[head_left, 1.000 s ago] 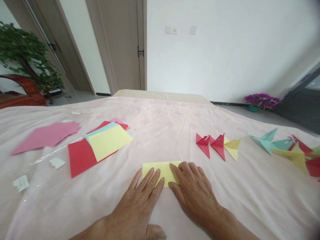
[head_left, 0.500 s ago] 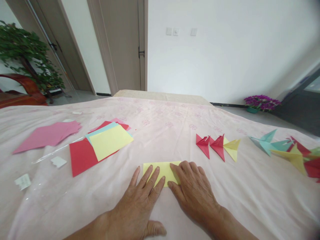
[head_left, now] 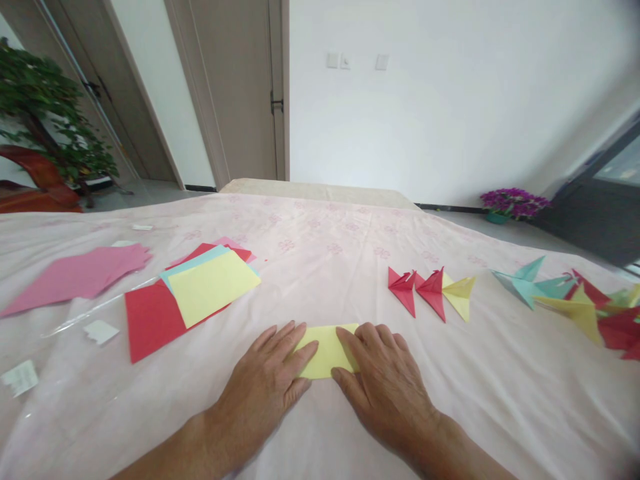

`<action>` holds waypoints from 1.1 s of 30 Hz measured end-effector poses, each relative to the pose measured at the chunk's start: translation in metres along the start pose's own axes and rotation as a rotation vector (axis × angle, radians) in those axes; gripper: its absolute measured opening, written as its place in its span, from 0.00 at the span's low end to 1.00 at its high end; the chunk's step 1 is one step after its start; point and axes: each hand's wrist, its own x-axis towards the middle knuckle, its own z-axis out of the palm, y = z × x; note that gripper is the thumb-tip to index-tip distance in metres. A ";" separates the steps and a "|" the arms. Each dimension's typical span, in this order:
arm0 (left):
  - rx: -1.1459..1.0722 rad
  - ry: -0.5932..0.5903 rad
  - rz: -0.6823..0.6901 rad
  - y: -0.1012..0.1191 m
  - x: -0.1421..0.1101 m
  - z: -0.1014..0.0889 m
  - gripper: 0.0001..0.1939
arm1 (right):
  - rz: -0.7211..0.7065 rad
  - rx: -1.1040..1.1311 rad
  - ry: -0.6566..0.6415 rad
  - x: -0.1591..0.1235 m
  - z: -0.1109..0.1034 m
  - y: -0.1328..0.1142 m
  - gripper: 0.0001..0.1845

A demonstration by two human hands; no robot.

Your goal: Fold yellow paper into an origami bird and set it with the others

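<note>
Left thumb (head_left: 298, 392) newly by yellow paper's (head_left: 325, 353) near edge

Straight ahead of fingers (head_left: 305, 353) of our left hand (head_left: 260, 383) and right hand (head_left: 387, 370), bare tablecloth (head_left: 323, 283) — we could pass forward. Paper sheets (head_left: 215, 287) obstruct ahead-left of fingers; folded paper figures (head_left: 431, 293) stand ahead-right.

Matt yellow paper (head_left: 325, 355), wrinkled cloth (head_left: 333, 427)
</note>
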 end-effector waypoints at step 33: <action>0.075 0.027 0.204 0.022 -0.010 0.000 0.31 | 0.030 0.024 0.003 0.001 0.002 0.000 0.17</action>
